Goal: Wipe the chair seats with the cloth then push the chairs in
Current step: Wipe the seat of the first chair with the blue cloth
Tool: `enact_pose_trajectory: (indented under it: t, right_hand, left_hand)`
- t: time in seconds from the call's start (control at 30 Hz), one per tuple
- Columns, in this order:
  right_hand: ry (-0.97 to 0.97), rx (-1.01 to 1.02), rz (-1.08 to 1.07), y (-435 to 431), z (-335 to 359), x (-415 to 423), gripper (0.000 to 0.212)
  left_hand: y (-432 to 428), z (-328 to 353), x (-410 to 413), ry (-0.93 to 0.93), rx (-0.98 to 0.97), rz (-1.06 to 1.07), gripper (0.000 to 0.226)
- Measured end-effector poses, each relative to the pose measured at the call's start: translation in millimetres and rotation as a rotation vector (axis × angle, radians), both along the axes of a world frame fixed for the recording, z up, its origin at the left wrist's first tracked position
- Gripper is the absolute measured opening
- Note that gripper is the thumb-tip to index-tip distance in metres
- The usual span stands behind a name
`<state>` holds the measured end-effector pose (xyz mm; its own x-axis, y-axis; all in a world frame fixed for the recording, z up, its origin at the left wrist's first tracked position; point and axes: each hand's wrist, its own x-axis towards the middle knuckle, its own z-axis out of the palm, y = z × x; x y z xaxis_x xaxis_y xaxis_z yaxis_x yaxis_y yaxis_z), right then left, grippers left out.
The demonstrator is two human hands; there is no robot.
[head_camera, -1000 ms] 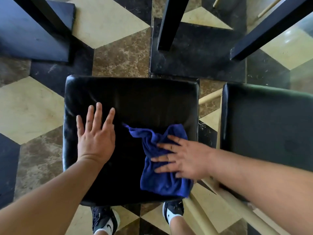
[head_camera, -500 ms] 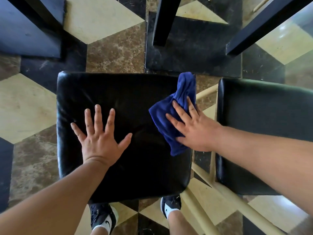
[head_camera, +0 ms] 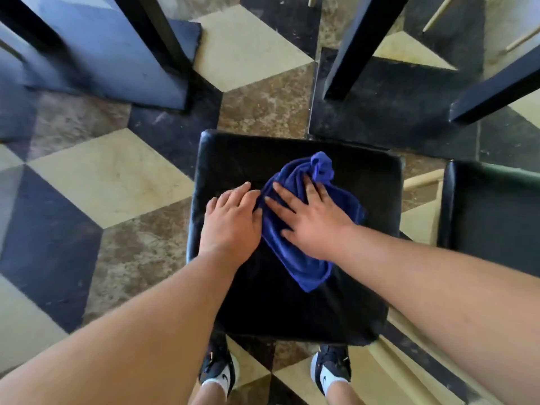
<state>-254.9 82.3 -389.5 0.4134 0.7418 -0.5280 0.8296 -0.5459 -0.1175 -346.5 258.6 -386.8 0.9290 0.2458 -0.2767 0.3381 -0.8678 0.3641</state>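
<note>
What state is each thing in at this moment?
cloth: bunched, lying on the seat under the right hand
right hand: open, fingers spread, pressing the cloth
left hand: flat on the seat, beside the cloth
seat: bears both hands and the cloth
second seat: bare, untouched

Cream, brown and black diamond floor tiles surround dark furniture legs.

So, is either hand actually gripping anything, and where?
Nothing gripped. Right hand presses flat on the blue cloth's middle; left hand rests on the chair seat.
</note>
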Motion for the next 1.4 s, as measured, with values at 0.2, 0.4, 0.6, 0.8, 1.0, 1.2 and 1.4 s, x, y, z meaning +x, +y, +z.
enact_pose_trajectory:
  t: [0.2, 0.4, 0.6, 0.8, 1.0, 1.2, 1.4]
  right_hand:
    - [-0.051, 0.111, -0.195, 143.0, -18.5, 19.7, 0.070]
    - [-0.018, 0.202, -0.065, 158.1, -21.7, -27.8, 0.068]
    - [0.165, 0.127, 0.228, 76.3, -14.7, -135.7, 0.066]
    - [0.255, 0.027, 0.508, -31.0, -4.6, -117.1, 0.070]
    - [0.205, -0.070, 0.198, -119.7, 2.4, -50.7, 0.076]
    - [0.002, -0.030, -0.216, -141.0, -6.7, 33.7, 0.084]
    - [-0.176, 0.016, -0.566, -96.8, -37.7, 79.8, 0.083]
  left_hand:
    - [71.1, 14.5, 9.7, 0.138, -0.104, 0.461, 0.045]
    - [86.4, 12.5, 15.1, 0.403, -0.257, 0.631, 0.041]
    - [64.1, 3.7, 15.1, 0.558, -0.270, 0.838, 0.054]
    - [8.5, 16.2, -20.1, 0.237, -0.091, 0.338, 0.078]
    - [-54.7, -4.3, -24.7, 0.274, 0.040, 0.007, 0.080]
    - [-69.7, -34.1, -40.7, 0.245, 0.154, -0.043, 0.088]
    - [-70.6, -50.7, -45.3, 0.200, 0.196, -0.050, 0.087]
